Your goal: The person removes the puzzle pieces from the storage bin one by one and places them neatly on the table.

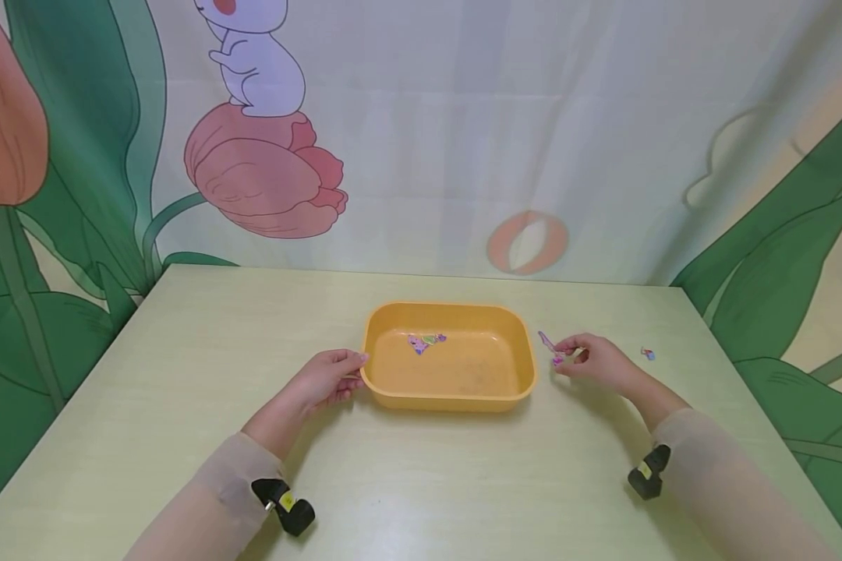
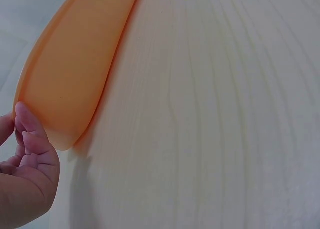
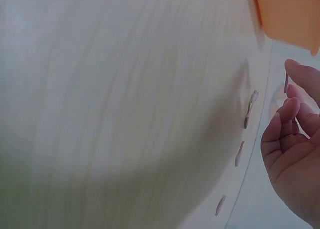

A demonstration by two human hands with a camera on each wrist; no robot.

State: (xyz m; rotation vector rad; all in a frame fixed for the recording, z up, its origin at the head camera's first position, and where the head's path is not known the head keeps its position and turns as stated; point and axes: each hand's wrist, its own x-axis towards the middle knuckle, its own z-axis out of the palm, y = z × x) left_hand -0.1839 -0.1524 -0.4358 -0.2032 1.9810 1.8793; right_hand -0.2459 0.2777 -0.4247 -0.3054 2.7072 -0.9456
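Observation:
A yellow-orange plastic tray (image 1: 449,403) stands on the table, with a few small flat purple, pink and green pieces (image 1: 419,345) lying inside near its left end. My left hand (image 1: 330,379) pinches the tray's left rim; the left wrist view shows the fingers (image 2: 31,121) against the tray's wall (image 2: 75,64). Right of the tray, my right hand (image 1: 592,362) pinches a small thin piece (image 3: 286,83) between thumb and fingertip, just above the table. Close to those fingers lies a narrow purple piece (image 1: 546,340). The kind of these pieces is too small to tell.
Another small colourful piece (image 1: 648,353) lies to the right of the right hand. Several thin pieces, one of them a wavy piece (image 3: 251,109), lie along the table in the right wrist view. A printed curtain (image 1: 421,156) hangs behind the pale table's (image 1: 428,483) far edge.

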